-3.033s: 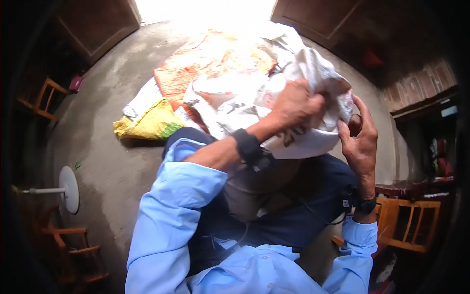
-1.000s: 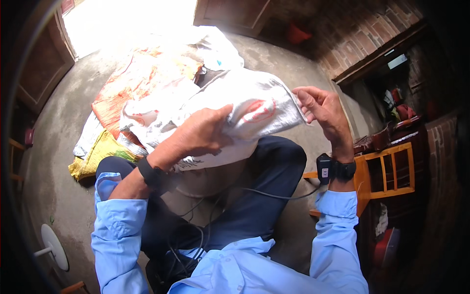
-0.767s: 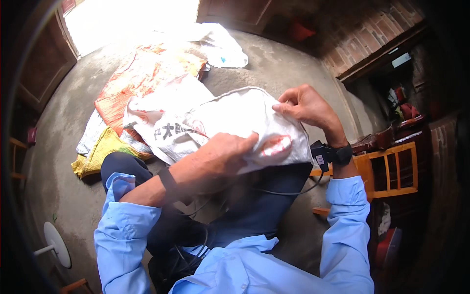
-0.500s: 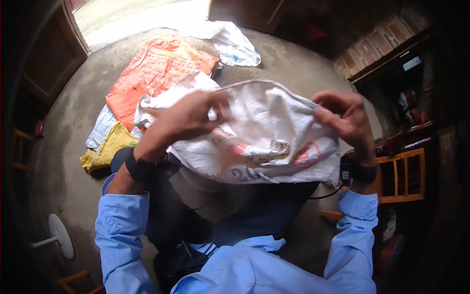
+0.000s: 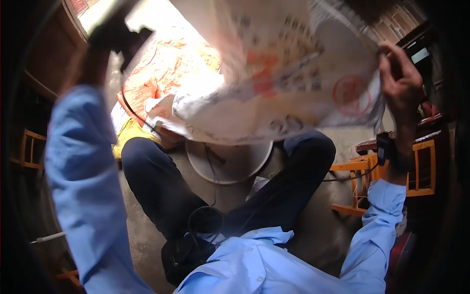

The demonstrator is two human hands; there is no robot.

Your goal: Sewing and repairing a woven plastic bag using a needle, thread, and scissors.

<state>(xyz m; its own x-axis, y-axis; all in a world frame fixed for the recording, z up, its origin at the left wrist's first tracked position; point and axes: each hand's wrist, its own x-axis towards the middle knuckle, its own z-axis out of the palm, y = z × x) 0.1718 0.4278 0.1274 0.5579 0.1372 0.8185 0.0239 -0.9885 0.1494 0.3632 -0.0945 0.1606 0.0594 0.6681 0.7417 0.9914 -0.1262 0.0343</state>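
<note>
A white woven sack (image 5: 303,110) with red and dark printing is stretched out, raised in front of me. My right hand (image 5: 402,78) pinches its upper right edge between bent fingers and thumb. High at the upper left, my left hand (image 5: 122,9) is dark and smeared at the picture's edge, its fingers not visible. I cannot tell whether it holds the sack's other side, which runs out past the top. Under the sack, between my knees, stands a pale round basin (image 5: 230,174), its far part hidden by the sack.
An orange woven sack (image 5: 147,90) and a yellow one (image 5: 128,137) lie on the concrete floor at the left, in bright doorway light. Wooden chairs (image 5: 423,169) stand at the right, another chair (image 5: 33,147) at the far left. A thin dark cable (image 5: 350,176) crosses near my right wrist.
Both hands have moved up and apart, the left far to the upper left. The white sack has risen and spread out, uncovering my knees and the basin.
</note>
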